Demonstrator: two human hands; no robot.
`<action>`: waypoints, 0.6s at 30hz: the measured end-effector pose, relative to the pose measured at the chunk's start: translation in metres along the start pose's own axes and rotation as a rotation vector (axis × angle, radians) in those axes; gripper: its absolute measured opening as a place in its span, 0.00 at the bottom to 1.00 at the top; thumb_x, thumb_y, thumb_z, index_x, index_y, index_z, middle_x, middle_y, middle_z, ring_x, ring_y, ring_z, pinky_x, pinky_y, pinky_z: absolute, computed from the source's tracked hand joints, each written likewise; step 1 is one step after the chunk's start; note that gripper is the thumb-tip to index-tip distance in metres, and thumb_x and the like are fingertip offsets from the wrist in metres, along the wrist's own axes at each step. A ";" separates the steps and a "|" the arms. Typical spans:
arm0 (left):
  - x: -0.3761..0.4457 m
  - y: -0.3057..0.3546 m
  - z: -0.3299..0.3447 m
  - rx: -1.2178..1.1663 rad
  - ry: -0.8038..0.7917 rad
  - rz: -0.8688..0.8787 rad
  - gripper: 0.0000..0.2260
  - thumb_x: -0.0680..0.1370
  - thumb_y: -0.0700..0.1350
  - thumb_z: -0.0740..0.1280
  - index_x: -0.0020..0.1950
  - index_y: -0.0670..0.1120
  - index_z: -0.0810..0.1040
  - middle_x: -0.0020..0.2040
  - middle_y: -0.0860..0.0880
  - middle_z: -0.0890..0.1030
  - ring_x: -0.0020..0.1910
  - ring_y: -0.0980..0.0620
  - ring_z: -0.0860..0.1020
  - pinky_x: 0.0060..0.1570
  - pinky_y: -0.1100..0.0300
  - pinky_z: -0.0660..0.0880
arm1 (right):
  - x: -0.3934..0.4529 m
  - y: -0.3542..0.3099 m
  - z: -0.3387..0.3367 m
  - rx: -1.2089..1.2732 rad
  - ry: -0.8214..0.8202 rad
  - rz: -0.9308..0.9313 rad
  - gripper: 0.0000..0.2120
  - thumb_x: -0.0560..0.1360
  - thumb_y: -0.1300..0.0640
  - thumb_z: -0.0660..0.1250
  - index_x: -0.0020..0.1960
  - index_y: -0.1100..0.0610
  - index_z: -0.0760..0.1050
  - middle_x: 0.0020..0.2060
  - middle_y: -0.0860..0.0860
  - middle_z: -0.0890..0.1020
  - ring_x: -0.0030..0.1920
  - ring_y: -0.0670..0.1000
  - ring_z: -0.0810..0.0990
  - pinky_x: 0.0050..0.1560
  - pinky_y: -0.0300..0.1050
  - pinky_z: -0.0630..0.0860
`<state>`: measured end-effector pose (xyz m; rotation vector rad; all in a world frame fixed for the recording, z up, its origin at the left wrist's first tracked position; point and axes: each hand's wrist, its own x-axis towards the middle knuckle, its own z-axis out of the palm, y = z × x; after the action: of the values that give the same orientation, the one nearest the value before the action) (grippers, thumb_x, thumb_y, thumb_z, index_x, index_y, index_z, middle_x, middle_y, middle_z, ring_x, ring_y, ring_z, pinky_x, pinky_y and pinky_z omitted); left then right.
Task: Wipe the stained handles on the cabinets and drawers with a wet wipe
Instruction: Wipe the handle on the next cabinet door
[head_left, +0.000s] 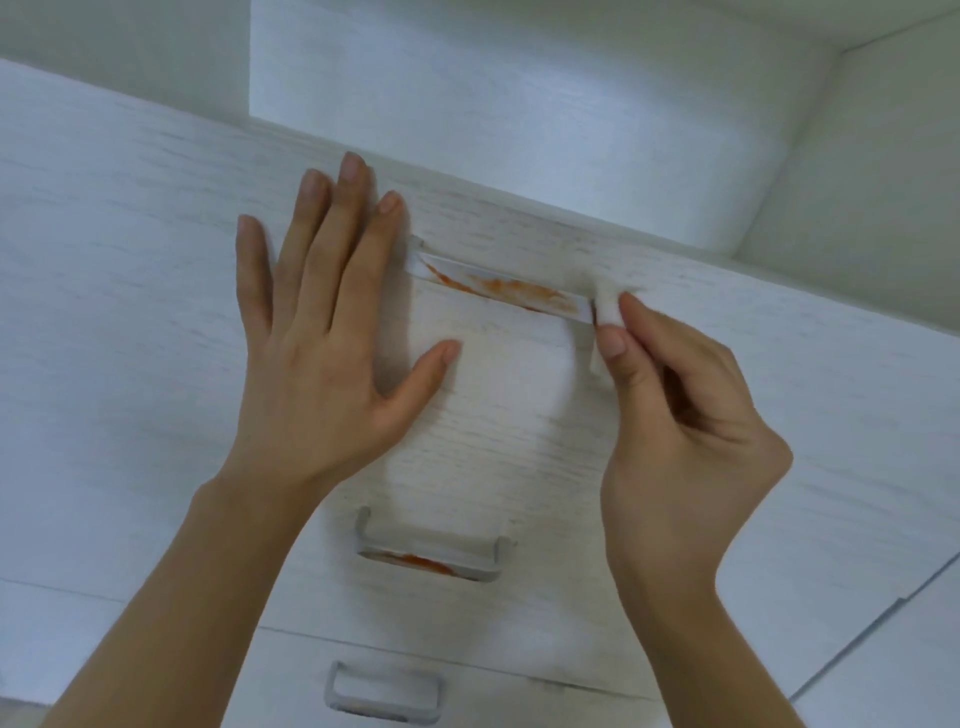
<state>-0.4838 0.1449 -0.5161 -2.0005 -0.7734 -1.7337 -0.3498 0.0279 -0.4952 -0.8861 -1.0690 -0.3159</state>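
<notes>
The top drawer's white bar handle (498, 286) carries a long orange smear along its length. My right hand (680, 415) pinches a small folded white wet wipe (607, 306) against the handle's right end. Flat against the drawer front (509, 395) lies my left hand (317, 332), fingers spread, just left of the handle's left end. Below, a second handle (431, 556) also shows an orange stain. A third handle (384, 691) near the bottom has a faint mark on its lower edge.
The white wood-grain cabinet top (675, 244) runs diagonally above the drawers. Behind it stands a white wall recess (519, 104). A pale floor with a seam (883, 649) shows at the lower right.
</notes>
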 end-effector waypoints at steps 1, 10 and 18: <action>0.000 -0.002 0.000 0.003 -0.001 0.013 0.32 0.79 0.58 0.60 0.75 0.38 0.57 0.75 0.39 0.56 0.75 0.40 0.53 0.72 0.44 0.42 | 0.000 0.000 0.000 0.032 0.008 0.033 0.09 0.72 0.61 0.71 0.50 0.50 0.80 0.46 0.43 0.83 0.51 0.43 0.81 0.54 0.33 0.75; -0.001 -0.010 0.008 0.050 0.060 0.051 0.33 0.78 0.60 0.59 0.75 0.40 0.58 0.75 0.38 0.58 0.75 0.42 0.54 0.72 0.43 0.45 | 0.007 0.000 -0.002 -0.119 -0.067 -0.231 0.10 0.73 0.62 0.70 0.54 0.54 0.78 0.49 0.42 0.81 0.51 0.42 0.80 0.54 0.36 0.74; 0.002 -0.010 0.009 0.029 0.097 0.082 0.32 0.78 0.59 0.61 0.73 0.37 0.60 0.73 0.35 0.60 0.74 0.40 0.56 0.72 0.41 0.46 | 0.005 0.012 -0.007 -0.139 -0.077 -0.316 0.11 0.73 0.66 0.70 0.54 0.58 0.77 0.49 0.47 0.81 0.52 0.44 0.80 0.55 0.38 0.74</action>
<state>-0.4832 0.1583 -0.5158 -1.8874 -0.6713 -1.7481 -0.3354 0.0315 -0.4976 -0.8568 -1.2723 -0.6302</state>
